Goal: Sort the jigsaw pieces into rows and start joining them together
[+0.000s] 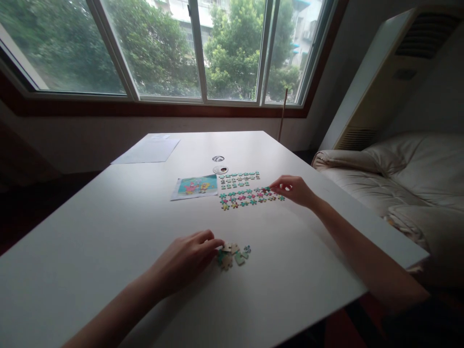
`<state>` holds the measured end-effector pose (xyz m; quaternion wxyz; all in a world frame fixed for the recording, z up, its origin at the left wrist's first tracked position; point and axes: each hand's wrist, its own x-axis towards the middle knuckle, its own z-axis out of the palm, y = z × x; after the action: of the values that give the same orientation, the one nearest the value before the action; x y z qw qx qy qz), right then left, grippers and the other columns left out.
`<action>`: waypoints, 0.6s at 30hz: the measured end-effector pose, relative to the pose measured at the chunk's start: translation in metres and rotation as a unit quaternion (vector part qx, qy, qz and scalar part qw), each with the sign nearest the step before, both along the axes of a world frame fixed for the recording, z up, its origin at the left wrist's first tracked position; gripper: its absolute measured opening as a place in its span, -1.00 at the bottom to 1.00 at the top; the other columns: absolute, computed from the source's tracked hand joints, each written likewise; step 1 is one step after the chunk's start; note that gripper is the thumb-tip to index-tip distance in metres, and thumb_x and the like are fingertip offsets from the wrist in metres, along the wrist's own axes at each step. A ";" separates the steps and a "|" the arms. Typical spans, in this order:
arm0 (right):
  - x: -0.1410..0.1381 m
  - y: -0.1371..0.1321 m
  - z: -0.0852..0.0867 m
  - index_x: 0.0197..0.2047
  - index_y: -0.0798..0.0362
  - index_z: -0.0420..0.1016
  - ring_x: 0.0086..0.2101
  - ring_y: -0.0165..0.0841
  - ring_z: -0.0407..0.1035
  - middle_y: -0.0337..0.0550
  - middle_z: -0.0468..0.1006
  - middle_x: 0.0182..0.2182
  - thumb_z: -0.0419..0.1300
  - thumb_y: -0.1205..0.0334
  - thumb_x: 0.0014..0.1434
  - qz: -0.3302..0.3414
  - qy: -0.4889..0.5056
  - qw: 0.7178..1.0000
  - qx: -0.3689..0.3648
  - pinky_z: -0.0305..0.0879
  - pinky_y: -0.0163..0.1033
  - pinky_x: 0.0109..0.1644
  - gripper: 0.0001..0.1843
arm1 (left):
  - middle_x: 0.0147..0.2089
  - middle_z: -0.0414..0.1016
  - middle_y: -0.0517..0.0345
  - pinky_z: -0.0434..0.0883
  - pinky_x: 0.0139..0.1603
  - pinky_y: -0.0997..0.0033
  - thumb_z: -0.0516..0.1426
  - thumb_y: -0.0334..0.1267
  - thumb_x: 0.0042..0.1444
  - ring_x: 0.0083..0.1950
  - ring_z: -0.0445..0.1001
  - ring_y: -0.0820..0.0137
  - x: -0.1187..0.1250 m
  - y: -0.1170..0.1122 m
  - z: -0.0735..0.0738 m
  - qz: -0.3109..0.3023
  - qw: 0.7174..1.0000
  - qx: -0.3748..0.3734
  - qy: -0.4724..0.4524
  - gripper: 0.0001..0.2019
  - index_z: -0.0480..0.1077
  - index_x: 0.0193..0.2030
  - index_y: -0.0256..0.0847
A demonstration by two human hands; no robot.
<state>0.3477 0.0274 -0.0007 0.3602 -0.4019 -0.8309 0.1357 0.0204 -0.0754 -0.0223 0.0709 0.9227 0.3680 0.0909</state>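
Puzzle pieces in rows at right hand; heap at left hand.

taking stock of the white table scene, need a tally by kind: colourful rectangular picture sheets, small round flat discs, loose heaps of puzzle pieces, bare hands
Colourful rectangular picture sheet: 1
Small round flat discs: 2
Loose heap of green and beige puzzle pieces: 1
Bare hands, left hand and right hand: 2
Total: 6

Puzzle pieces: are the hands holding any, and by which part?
Cannot be told: the right hand is at the rows of pieces, the left hand at the loose pile; any grip is too small to see.
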 end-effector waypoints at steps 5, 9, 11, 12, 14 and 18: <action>0.071 0.030 -0.011 -0.34 0.19 0.53 -0.57 -0.48 0.24 -0.15 0.47 -0.57 0.21 -0.08 -0.10 -0.065 -0.026 0.976 -0.206 0.18 -0.36 -0.51 -0.54 | -0.24 0.40 0.11 0.29 -0.40 0.50 -0.09 -0.33 0.20 -0.36 0.42 0.41 0.003 -0.002 0.003 -0.015 1.000 0.005 0.002 -0.74 0.33 -0.05 -0.06; 0.108 0.039 -0.024 -0.33 0.21 0.53 -0.54 -0.47 0.24 -0.12 0.48 -0.53 0.24 -0.07 -0.16 -0.107 -0.028 0.960 -0.255 0.17 -0.36 -0.49 -0.52 | -0.21 0.40 0.09 0.30 -0.39 0.49 -0.09 -0.34 0.20 -0.34 0.43 0.40 0.004 -0.002 0.004 -0.016 1.000 0.011 -0.003 -0.72 0.30 -0.01 -0.07; 0.114 0.039 -0.028 -0.32 0.21 0.52 -0.54 -0.47 0.25 -0.11 0.49 -0.51 0.23 -0.07 -0.15 -0.119 -0.032 0.956 -0.267 0.15 -0.36 -0.48 -0.52 | -0.20 0.40 0.09 0.30 -0.40 0.50 -0.09 -0.35 0.19 -0.37 0.42 0.41 0.004 -0.003 0.003 -0.015 1.000 0.016 0.000 -0.71 0.28 0.01 -0.05; 0.115 0.038 -0.029 -0.32 0.21 0.53 -0.55 -0.48 0.24 -0.11 0.49 -0.51 0.22 -0.07 -0.14 -0.124 -0.038 0.953 -0.273 0.14 -0.36 -0.49 -0.52 | -0.21 0.40 0.10 0.29 -0.41 0.51 -0.09 -0.36 0.19 -0.39 0.42 0.43 0.004 -0.003 0.003 -0.015 1.000 0.018 0.002 -0.70 0.28 0.01 -0.04; 0.114 0.037 -0.030 -0.31 0.20 0.53 -0.57 -0.48 0.22 -0.11 0.49 -0.53 0.20 -0.08 -0.13 -0.131 -0.055 0.949 -0.281 0.09 -0.36 -0.52 -0.52 | -0.22 0.39 0.11 0.28 -0.42 0.52 -0.10 -0.36 0.19 -0.41 0.41 0.44 0.003 -0.003 0.002 -0.015 1.000 0.022 0.007 -0.69 0.29 0.01 -0.02; 0.112 0.037 -0.031 -0.30 0.19 0.54 -0.56 -0.47 0.22 -0.12 0.48 -0.53 0.19 -0.08 -0.12 -0.141 -0.090 0.949 -0.266 0.10 -0.35 -0.51 -0.51 | -0.21 0.39 0.10 0.28 -0.42 0.50 -0.11 -0.36 0.20 -0.40 0.41 0.43 0.002 -0.002 -0.001 -0.014 0.999 0.026 0.016 -0.69 0.29 0.01 -0.02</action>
<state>0.4600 0.0647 -0.0314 0.1792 -0.6066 -0.7286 0.2627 0.0224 -0.0777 -0.0229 0.0424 0.9306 0.3536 0.0849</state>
